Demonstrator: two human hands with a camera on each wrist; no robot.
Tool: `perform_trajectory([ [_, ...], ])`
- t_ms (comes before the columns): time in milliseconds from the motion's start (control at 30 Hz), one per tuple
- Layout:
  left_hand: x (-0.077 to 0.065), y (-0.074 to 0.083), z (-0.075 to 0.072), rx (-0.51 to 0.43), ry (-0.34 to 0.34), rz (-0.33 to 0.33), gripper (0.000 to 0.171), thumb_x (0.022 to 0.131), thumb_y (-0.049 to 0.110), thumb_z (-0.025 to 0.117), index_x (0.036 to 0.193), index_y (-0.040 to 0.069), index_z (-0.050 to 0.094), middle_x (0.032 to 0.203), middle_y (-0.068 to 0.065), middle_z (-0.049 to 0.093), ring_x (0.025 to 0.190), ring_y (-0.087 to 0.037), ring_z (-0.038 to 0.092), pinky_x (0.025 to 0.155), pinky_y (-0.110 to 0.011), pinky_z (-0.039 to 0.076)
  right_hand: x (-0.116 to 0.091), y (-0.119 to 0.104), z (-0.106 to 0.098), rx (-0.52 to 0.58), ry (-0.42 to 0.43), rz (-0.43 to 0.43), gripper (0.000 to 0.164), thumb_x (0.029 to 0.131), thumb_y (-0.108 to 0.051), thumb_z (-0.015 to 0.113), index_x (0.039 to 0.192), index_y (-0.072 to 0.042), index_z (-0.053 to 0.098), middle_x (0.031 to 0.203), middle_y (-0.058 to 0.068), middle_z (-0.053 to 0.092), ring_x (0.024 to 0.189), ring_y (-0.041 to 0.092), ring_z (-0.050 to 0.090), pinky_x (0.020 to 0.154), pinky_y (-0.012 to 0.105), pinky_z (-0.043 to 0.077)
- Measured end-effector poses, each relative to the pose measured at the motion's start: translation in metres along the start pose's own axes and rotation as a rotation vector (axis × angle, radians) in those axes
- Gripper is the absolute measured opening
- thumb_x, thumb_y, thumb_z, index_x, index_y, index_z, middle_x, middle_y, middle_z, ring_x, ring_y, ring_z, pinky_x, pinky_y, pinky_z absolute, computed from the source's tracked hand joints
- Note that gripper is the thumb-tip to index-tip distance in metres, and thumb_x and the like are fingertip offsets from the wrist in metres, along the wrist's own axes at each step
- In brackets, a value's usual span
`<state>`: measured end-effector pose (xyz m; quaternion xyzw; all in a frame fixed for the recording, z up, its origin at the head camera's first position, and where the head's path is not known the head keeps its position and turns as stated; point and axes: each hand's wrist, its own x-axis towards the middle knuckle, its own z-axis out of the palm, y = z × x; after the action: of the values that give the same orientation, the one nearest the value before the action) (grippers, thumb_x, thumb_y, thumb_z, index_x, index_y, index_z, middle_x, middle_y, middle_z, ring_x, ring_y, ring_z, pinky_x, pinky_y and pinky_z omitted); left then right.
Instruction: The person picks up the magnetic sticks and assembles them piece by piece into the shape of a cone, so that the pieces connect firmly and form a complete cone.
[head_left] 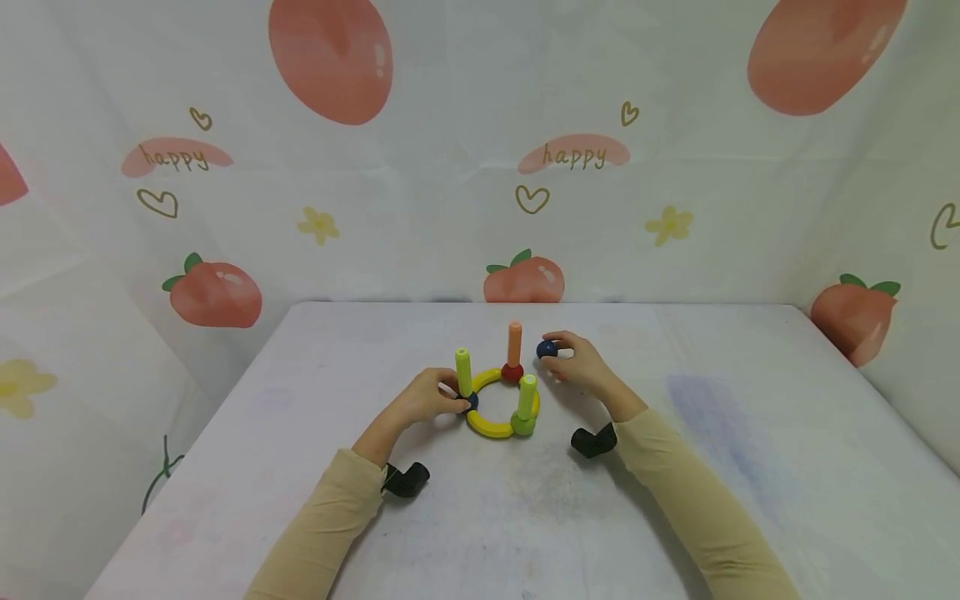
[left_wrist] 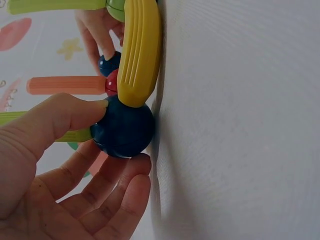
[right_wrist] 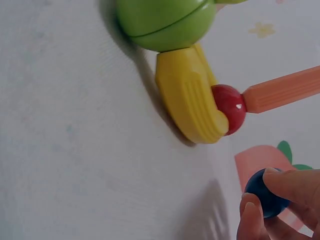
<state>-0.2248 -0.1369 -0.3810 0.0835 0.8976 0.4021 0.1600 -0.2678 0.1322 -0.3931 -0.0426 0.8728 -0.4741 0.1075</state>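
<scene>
My left hand (head_left: 429, 395) pinches a dark blue ball (left_wrist: 124, 127) between thumb and fingers. That ball joins a ring of curved yellow sticks (head_left: 491, 428) lying on the table. A red ball (right_wrist: 230, 110) and a green ball (right_wrist: 167, 20) also link the ring. From the blue and green balls rise yellow-green sticks (head_left: 463, 372); from the red one stands an orange stick (head_left: 514, 345). Behind and right of the ring, my right hand (head_left: 579, 364) pinches a loose blue ball (right_wrist: 266, 194) by thumb and fingertips, apart from the ring.
The white table (head_left: 480, 533) ends at a back edge against a printed cloth (head_left: 427, 192) with peaches, hearts and flowers. Black wrist mounts (head_left: 594, 442) hang under both sleeves, close over the tabletop. A green cord (head_left: 163, 472) lies by the left edge.
</scene>
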Motion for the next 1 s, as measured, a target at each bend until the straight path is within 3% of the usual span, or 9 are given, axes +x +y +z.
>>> perform_trajectory([
  [300, -0.001, 0.003, 0.003, 0.004, 0.011, 0.039, 0.028, 0.079, 0.011, 0.071, 0.105, 0.002, 0.064, 0.106, -0.012, 0.063, 0.090, -0.021, 0.062, 0.073, -0.028, 0.050, -0.014, -0.006, -0.016, 0.044, 0.015, -0.045, 0.050, 0.093, -0.020, 0.057, 0.139, -0.012, 0.040, 0.141, 0.021, 0.041, 0.097, 0.029, 0.063, 0.078, 0.027, 0.054],
  [567, 0.003, 0.005, 0.010, 0.025, 0.000, 0.058, 0.024, 0.079, 0.011, 0.072, 0.100, 0.003, 0.064, 0.104, -0.011, 0.063, 0.088, -0.019, 0.061, 0.071, -0.027, 0.050, -0.029, -0.013, -0.031, 0.099, 0.017, -0.153, 0.051, 0.093, -0.021, 0.057, 0.140, -0.011, 0.039, 0.139, 0.022, 0.043, 0.106, 0.041, 0.059, 0.084, 0.036, 0.054],
  [800, 0.003, 0.013, 0.016, 0.026, -0.014, 0.073, 0.025, 0.078, 0.011, 0.073, 0.101, 0.004, 0.065, 0.103, -0.010, 0.064, 0.088, -0.018, 0.061, 0.071, -0.027, 0.050, -0.042, -0.024, -0.037, 0.097, 0.030, -0.185, 0.051, 0.093, -0.025, 0.058, 0.139, -0.014, 0.040, 0.138, 0.020, 0.045, 0.104, 0.038, 0.060, 0.082, 0.032, 0.054],
  [1000, 0.004, 0.018, 0.023, 0.037, -0.040, 0.093, 0.022, 0.078, 0.012, 0.073, 0.096, 0.005, 0.064, 0.101, -0.008, 0.064, 0.084, -0.016, 0.059, 0.068, -0.025, 0.049, -0.052, -0.036, -0.041, 0.086, 0.045, -0.217, 0.051, 0.092, -0.026, 0.058, 0.139, -0.015, 0.041, 0.137, 0.018, 0.047, 0.093, 0.021, 0.063, 0.077, 0.024, 0.052],
])
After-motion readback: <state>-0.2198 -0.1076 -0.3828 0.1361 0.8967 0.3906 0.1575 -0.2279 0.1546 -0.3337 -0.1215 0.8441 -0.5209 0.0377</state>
